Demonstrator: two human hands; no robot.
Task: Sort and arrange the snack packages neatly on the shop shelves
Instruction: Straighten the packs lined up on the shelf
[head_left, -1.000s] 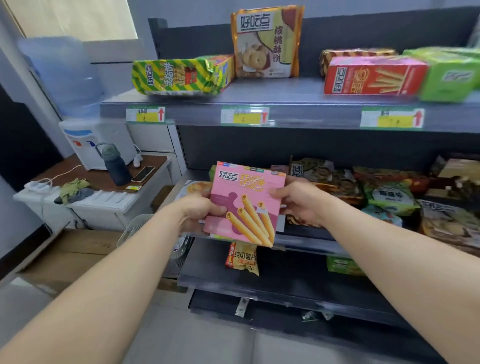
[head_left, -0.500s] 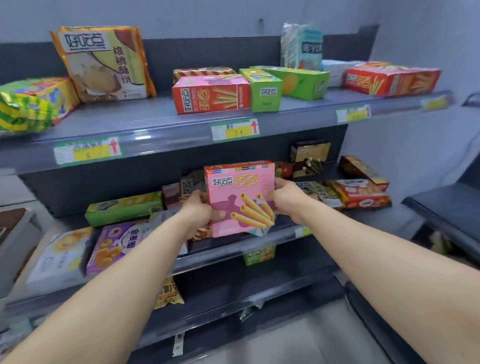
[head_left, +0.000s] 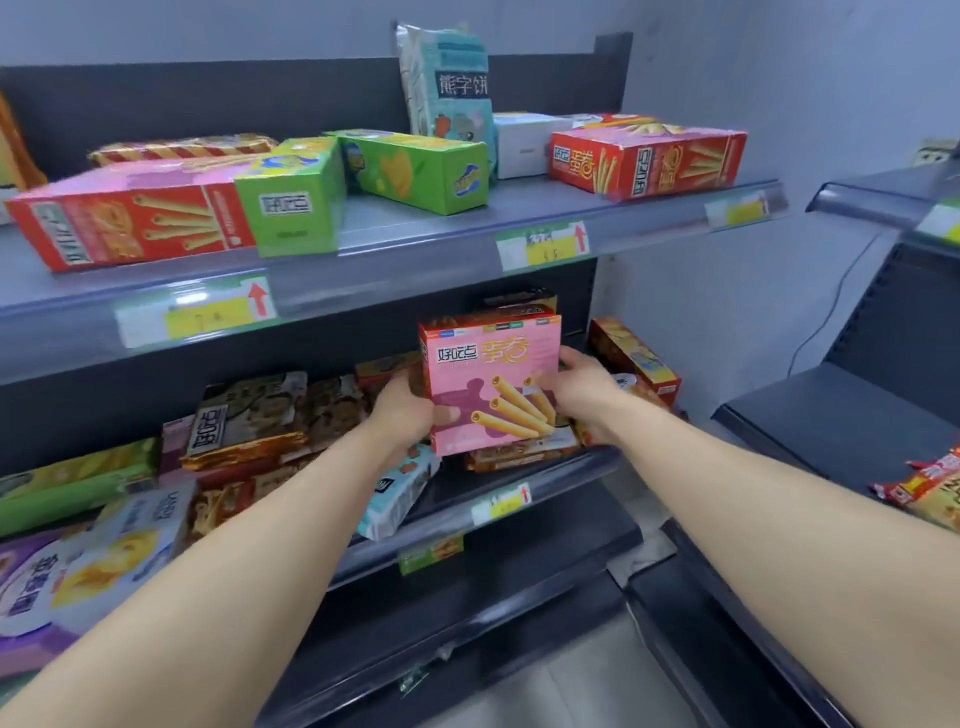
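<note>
Head view: pink box held upright in front of the middle shelf, towards its right end. Front panel carries white Chinese characters 好吃点 at upper left, orange stylised lettering beside them, and a picture of egg rolls lower right; the box top is red. Left hand grips the left edge, thumb lying across the pink front, fingers wrapped behind. Right hand closes on the right edge, fingertips touching the front near the pictured rolls. Both forearms extend forward, bare.

Top shelf: red box lying flat at left with the same egg-roll picture, its lettering turned sideways; green box just beside it showing 好吃点; teal bag standing at the back, reading 熊字饼; second red box at right. Yellow price tags with red arrows sit on the shelf rail, figures too blurred to read.
</note>
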